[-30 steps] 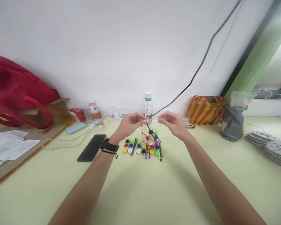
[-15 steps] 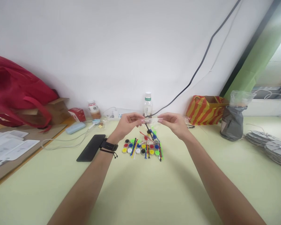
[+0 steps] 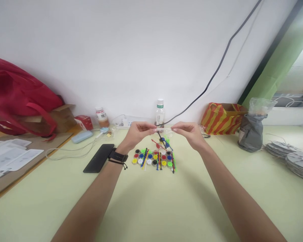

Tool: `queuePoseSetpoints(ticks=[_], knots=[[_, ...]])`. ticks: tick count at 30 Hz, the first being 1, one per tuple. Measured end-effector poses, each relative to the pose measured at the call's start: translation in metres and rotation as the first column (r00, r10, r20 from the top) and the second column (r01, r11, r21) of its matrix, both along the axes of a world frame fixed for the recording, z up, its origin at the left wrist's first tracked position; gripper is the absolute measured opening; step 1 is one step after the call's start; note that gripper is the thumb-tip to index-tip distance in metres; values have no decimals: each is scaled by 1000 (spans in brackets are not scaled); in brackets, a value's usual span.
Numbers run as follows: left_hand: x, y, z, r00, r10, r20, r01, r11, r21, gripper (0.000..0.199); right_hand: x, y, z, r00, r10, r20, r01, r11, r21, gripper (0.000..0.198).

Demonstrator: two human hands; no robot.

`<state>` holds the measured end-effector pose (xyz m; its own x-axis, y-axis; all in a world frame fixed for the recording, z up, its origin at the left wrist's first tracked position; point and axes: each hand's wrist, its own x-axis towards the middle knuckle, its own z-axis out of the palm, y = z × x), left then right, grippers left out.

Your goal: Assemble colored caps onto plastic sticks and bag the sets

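A thin clear plastic piece (image 3: 164,129) is stretched level between my two hands, above the far part of the table. My left hand (image 3: 140,134), with a black watch on its wrist, pinches one end. The other end is pinched by my right hand (image 3: 188,133). Its exact kind is too small to make out. Below and nearer to me lie small round pieces (image 3: 155,162) in several colours, set in rows. Thin coloured arrow-shaped sticks (image 3: 144,158) lie among them. Behind these, a red arrow (image 3: 157,145) and a blue round piece (image 3: 163,139) sit in a loose pile.
A clear bottle (image 3: 160,112) stands behind my hands against the wall. To the left are a black phone (image 3: 98,158), a blue case (image 3: 82,136) and a brown drink bottle (image 3: 102,117). A striped bag (image 3: 218,119), a grey bag (image 3: 251,132) and stacked discs (image 3: 299,163) stand right.
The clear piece has tilted and now looks thinner, almost edge-on. Both hands stay in nearly the same place, still pinching its ends.
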<state>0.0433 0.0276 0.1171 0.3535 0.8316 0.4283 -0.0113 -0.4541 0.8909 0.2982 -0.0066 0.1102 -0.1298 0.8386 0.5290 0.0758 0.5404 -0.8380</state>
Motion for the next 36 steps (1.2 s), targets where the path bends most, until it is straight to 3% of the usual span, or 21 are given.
queuePoseSetpoints(ticks=[5,11,19,24,31,36], knots=[[1,-4,5,996,16,-92,-11,998,60,40,-1,1,0,999,-39,23,39,999,-19,38],[1,-4,7,971,98,-217,-49,974,219,30,-4,4,-1,984,-80,159,66,994,90,31],[-1,2,-1,997,68,-29,-67,997,35,26,-5,0,-2,999,-47,-5,47,997,68,21],[-1,0,-1,999,35,11,-36,999,19,24,-3,-4,3,998,-35,45,31,995,98,17],[2,-8,8,987,-1,-164,20,994,111,32,-4,-4,6,997,-12,72,5,996,91,33],[7,-11,10,973,-22,-229,60,985,161,26,-8,-5,6,963,9,269,-25,998,58,32]])
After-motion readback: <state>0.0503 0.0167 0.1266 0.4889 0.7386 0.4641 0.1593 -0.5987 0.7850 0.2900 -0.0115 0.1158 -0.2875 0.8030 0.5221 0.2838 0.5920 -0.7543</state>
